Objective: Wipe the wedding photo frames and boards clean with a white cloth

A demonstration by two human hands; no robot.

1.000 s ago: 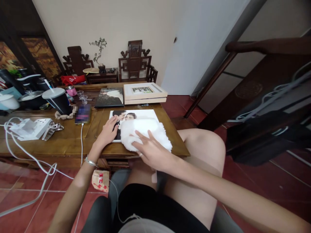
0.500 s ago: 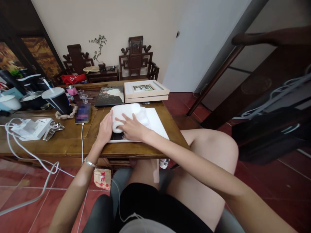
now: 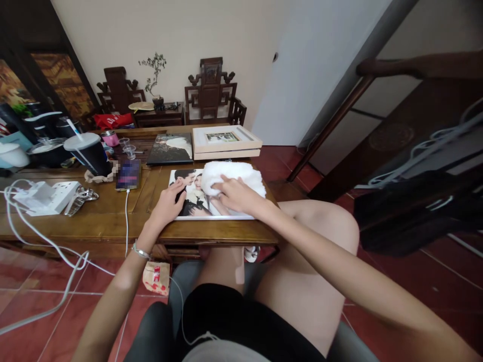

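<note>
On the wooden table (image 3: 149, 231) before me lies a flat photo panel (image 3: 196, 203) showing a couple, with a white lower edge. My left hand (image 3: 168, 203) rests on its left side, fingers lying over the edge and the picture. A fluffy white towel (image 3: 247, 175) covers the right part of the panel. My right hand (image 3: 237, 195) presses on the towel, its fingers sunk into the pile and bunching it. The panel's right end is hidden under towel and arm.
Behind the panel lie a dark picture (image 3: 169, 149) and stacked light wood frames (image 3: 226, 143). To the left are a phone (image 3: 128, 176) on a cable, a lidded cup (image 3: 88, 151) with a straw, a power strip (image 3: 62, 197) and loose white cords. A paper bag (image 3: 156, 279) sits below the table.
My right hand has slid the towel rightward across the panel, uncovering the couple's picture on the left. My left hand has shifted from the towel's side onto the panel's left part.
</note>
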